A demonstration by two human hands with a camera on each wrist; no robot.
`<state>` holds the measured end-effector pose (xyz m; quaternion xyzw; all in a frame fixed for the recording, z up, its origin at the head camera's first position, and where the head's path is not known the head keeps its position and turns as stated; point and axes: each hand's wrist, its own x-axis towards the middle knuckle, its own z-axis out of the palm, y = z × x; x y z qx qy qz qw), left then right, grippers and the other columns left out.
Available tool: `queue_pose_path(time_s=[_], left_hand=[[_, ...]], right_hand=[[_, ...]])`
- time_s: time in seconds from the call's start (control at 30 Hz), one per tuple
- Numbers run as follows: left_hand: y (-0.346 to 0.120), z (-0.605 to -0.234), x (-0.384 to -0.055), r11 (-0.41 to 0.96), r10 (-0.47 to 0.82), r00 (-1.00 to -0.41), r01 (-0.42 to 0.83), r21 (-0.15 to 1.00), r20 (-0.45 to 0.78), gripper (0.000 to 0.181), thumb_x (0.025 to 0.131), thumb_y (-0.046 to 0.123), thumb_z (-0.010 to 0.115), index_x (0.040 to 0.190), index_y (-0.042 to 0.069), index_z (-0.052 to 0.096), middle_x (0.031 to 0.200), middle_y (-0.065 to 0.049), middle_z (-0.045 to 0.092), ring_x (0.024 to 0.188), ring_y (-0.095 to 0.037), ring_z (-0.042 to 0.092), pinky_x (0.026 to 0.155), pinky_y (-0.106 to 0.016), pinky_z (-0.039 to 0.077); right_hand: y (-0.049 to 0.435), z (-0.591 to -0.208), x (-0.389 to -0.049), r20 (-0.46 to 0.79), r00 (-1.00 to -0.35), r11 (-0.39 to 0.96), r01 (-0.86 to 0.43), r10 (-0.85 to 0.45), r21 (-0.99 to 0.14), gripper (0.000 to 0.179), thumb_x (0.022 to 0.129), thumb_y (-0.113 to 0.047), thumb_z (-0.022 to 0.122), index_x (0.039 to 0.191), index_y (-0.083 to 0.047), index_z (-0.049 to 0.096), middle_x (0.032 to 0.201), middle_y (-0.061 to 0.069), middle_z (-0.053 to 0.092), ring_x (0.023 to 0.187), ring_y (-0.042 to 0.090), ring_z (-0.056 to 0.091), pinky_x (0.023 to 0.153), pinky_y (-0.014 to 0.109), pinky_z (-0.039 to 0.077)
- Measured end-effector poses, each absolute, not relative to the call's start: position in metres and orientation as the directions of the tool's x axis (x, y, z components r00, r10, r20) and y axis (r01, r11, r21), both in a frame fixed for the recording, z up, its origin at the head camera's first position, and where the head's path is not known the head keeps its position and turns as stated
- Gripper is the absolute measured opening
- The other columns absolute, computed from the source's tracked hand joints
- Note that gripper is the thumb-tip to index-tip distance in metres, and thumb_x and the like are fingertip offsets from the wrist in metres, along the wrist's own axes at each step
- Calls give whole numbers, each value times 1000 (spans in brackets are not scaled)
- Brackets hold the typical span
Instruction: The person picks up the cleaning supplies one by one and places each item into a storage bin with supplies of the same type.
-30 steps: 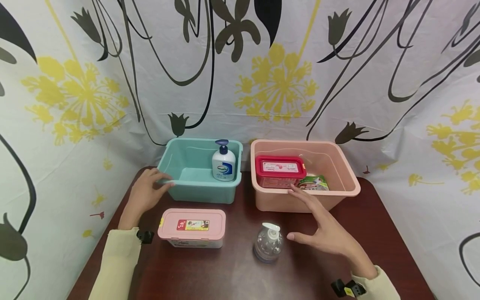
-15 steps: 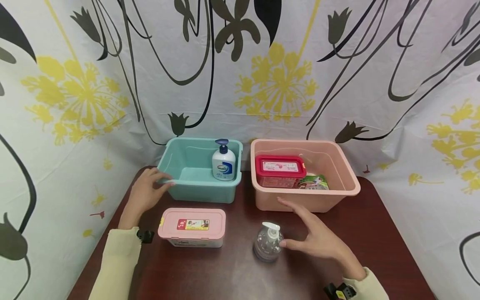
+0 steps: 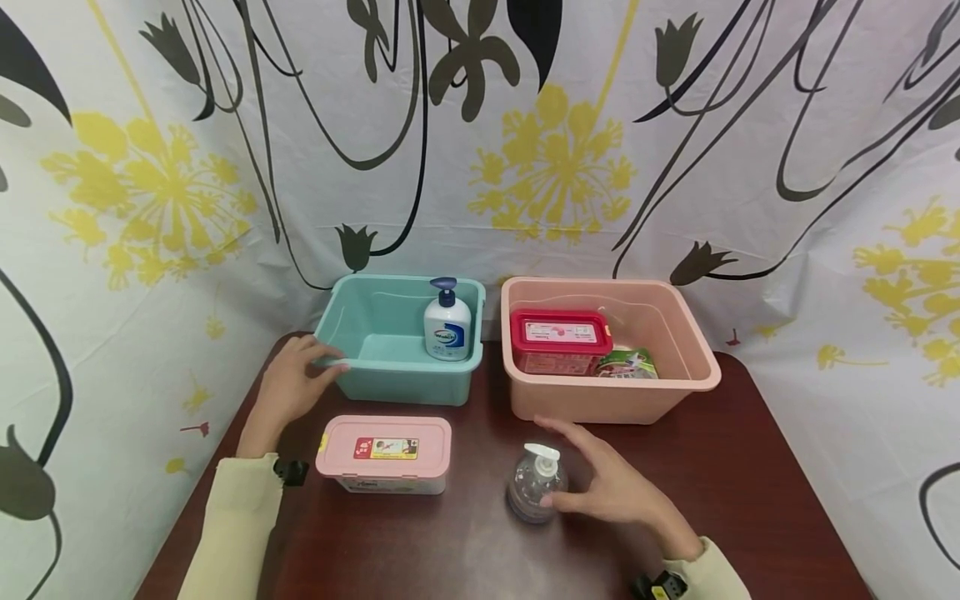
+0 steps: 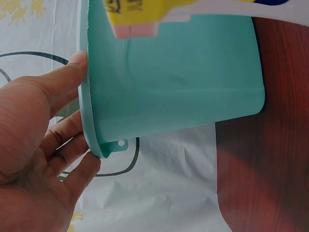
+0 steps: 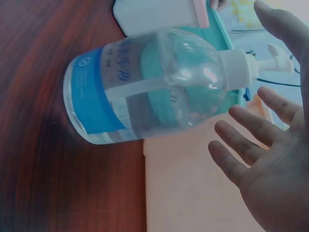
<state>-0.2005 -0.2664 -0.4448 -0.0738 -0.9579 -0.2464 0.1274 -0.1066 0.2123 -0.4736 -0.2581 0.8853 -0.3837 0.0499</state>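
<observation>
My left hand (image 3: 292,385) holds the front left corner rim of a teal plastic bin (image 3: 405,387), with thumb and fingers at its edge in the left wrist view. A white pump bottle (image 3: 447,333) with a blue top stands inside that bin. My right hand (image 3: 618,483) is spread, with straight fingers, beside a clear pump bottle (image 3: 536,492) upright on the table. In the right wrist view this bottle has a blue label (image 5: 91,96) and a white pump, and a gap shows between it and the fingers. Whether the thumb touches it, I cannot tell.
A peach bin (image 3: 600,400) at the back right contains a red lidded box (image 3: 561,343) and a green packet (image 3: 628,365). Before the teal bin sits a pink-lidded box (image 3: 384,454) on the dark table (image 3: 420,550). A patterned cloth (image 3: 300,167) hangs behind.
My right hand has moved left and toward the table's near side, from the peach bin's front to beside the clear pump bottle. My left hand stays on the teal bin's rim.
</observation>
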Motion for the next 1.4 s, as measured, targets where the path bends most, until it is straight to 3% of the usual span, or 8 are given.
queue_pose_path(time_s=[0.37, 0.63, 0.73, 1.07, 1.4], left_hand=[[-266, -444, -200, 866, 82, -954, 212, 453, 288, 25, 91, 25, 80, 111, 10, 75, 115, -15, 65, 108, -32, 53, 93, -61, 50], [-266, -446, -201, 864, 83, -952, 215, 455, 293, 25, 91, 25, 80, 110, 11, 75, 116, -15, 64, 108, -32, 53, 93, -61, 50], [-266, -447, -202, 864, 84, -952, 216, 454, 293, 24, 91, 25, 80, 110, 11, 75, 115, -14, 64, 107, -31, 53, 92, -60, 50], [-265, -447, -201, 863, 90, -951, 223, 452, 297, 23, 91, 24, 80, 108, 11, 75, 112, -13, 65, 106, -30, 53, 90, -59, 50], [-267, -447, -201, 864, 84, -952, 216, 455, 293, 23, 91, 25, 80, 109, 11, 75, 113, -14, 64, 108, -31, 53, 92, -60, 50]], right_hand=[[203, -488, -108, 111, -823, 538, -460, -558, -706, 91, 74, -46, 92, 152, -31, 46, 148, -15, 55, 130, 7, 56, 109, 37, 48], [202, -497, -111, 138, -838, 530, -452, -528, -717, 65, 81, -41, 88, 138, -21, 62, 126, -17, 66, 111, 3, 63, 99, 32, 53], [204, -500, -114, 139, -849, 499, -423, -509, -756, 56, 82, -41, 87, 132, -25, 66, 119, -18, 70, 107, 4, 66, 97, 30, 54], [207, -507, -119, 145, -872, 443, -374, -468, -815, 48, 80, -42, 88, 123, -31, 72, 115, -16, 74, 107, 5, 70, 97, 26, 54], [204, -509, -119, 165, -874, 399, -367, -457, -840, 47, 80, -38, 88, 121, -22, 75, 117, -12, 75, 111, 7, 70, 98, 26, 53]])
